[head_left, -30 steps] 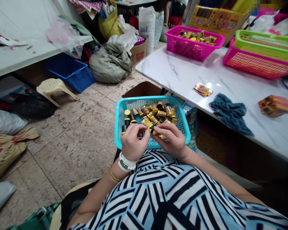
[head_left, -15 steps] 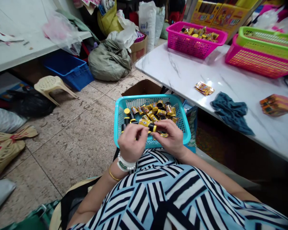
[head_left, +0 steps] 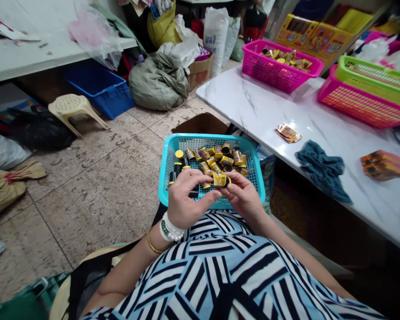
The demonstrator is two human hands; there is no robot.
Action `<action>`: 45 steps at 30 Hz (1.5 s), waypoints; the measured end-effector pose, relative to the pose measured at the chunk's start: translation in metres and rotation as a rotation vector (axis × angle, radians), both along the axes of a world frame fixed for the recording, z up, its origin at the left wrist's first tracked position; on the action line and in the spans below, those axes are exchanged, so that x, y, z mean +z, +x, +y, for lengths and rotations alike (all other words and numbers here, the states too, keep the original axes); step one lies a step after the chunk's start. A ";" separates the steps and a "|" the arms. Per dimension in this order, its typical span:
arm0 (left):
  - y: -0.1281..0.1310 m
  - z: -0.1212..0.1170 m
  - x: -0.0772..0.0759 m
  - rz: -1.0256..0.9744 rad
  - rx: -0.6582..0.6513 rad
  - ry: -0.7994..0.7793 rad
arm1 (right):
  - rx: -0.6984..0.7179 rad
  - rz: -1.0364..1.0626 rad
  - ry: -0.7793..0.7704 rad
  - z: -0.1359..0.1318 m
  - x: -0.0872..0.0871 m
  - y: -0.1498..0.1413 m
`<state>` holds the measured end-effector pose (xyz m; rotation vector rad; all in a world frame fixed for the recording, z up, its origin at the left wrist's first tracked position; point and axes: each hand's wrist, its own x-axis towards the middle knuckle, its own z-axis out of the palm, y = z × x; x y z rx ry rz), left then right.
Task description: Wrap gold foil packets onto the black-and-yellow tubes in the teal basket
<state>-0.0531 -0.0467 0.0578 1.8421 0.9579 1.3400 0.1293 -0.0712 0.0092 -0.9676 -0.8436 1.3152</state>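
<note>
Small yellow-wrapped black cylinder, lying sideways, pinched over teal basket's near edge.

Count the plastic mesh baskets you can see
4: a teal basket on the lap under the hands, a pink basket at the table's far end, and a green basket nested in a second pink one. Others may be hidden.

Basket of canisters on lap, both hands over its near edge, table to right bearing cloth, packets, more baskets at far end, stool and crate left.
</note>
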 end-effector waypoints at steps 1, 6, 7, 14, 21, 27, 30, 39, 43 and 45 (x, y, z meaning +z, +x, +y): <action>-0.001 0.000 0.002 0.015 0.017 -0.019 | -0.019 -0.067 0.048 -0.001 0.000 -0.001; -0.004 0.008 -0.004 -0.084 0.033 -0.338 | -0.074 -0.446 0.325 -0.008 0.006 -0.004; -0.004 0.010 -0.007 -0.127 0.008 -0.423 | -0.062 -0.490 0.386 -0.009 0.008 -0.003; -0.001 0.011 -0.013 -0.361 -0.152 -0.862 | 0.027 -0.595 0.552 -0.012 0.013 0.005; 0.003 0.015 -0.019 -0.436 -0.202 -0.965 | -0.040 -0.648 0.498 -0.014 0.012 0.001; -0.003 0.022 -0.022 -0.458 -0.046 -0.755 | -0.197 -0.639 0.486 -0.010 0.009 0.000; -0.001 0.020 -0.025 -0.452 -0.004 -0.721 | -0.156 -0.704 0.516 -0.011 0.008 0.001; 0.012 0.006 -0.033 -0.320 -0.176 -0.638 | -0.069 -0.863 0.563 -0.004 0.010 -0.005; 0.012 0.002 -0.031 -0.225 -0.212 -0.503 | -0.072 -0.923 0.606 -0.001 0.010 -0.007; 0.012 0.003 -0.031 -0.248 -0.254 -0.473 | -0.082 -0.927 0.605 -0.001 0.010 -0.007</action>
